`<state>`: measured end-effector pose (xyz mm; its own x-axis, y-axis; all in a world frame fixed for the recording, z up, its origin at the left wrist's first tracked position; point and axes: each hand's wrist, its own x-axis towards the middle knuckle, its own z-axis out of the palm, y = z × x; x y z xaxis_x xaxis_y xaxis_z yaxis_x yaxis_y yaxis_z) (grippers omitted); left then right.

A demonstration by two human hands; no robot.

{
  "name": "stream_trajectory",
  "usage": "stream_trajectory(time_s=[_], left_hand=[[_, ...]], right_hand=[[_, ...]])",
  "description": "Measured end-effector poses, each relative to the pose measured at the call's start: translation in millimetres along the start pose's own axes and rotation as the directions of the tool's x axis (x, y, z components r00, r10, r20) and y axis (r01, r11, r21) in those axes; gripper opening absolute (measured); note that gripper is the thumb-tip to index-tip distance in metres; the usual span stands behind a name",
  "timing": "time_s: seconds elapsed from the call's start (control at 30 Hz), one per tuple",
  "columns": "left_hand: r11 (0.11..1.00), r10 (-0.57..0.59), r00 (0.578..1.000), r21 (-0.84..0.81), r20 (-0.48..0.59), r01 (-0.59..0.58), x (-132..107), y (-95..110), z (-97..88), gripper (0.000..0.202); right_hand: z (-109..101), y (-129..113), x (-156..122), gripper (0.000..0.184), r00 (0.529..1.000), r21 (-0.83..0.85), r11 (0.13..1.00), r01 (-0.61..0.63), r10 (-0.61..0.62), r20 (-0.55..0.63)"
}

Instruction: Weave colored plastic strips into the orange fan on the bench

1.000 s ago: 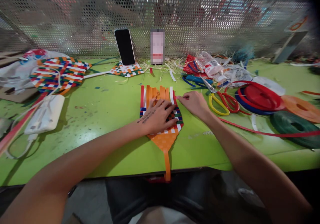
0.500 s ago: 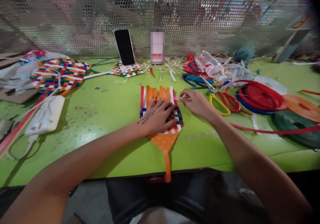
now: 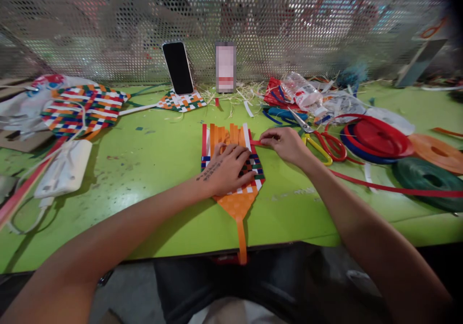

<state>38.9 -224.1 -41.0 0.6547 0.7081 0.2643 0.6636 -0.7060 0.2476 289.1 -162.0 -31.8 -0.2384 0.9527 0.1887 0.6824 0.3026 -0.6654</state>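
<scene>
A half-woven fan of orange, white, red and blue strips lies on the green table, its orange handle hanging over the near edge. My left hand presses flat on the woven part with fingers spread. My right hand pinches the end of a red strip at the fan's right edge; the strip trails off to the right across the table.
Yellow and red scissors lie just right of my right hand. Reels of red, orange and green strip sit at the right. Finished woven fans, a power bank and a propped phone stand left and behind.
My right hand has shifted slightly up and left, bringing the red strip's end against the fan's right edge. My left hand has stayed pressed on the weave.
</scene>
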Motion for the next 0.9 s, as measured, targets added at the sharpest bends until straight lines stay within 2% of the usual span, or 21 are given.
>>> stream_trajectory(time_s=[0.2,0.73,0.9], left_hand=[[1.0,-0.002,1.0,0.021,-0.006,0.002,0.0,1.3,-2.7,0.056],[0.993,-0.054,0.997,0.106,-0.048,0.059,-2.6,6.9,-1.5,0.051],[0.994,-0.049,0.997,0.098,-0.051,0.054,-2.0,6.0,-1.4,0.051]], right_hand=[[2.6,11.8,2.9,0.018,0.999,0.068,0.998,-0.008,0.006,0.035],[7.4,9.7,4.1,0.021,1.0,0.052,0.999,-0.01,0.01,0.009],[10.5,1.1,1.3,0.02,0.999,0.008,1.0,0.029,-0.029,0.028]])
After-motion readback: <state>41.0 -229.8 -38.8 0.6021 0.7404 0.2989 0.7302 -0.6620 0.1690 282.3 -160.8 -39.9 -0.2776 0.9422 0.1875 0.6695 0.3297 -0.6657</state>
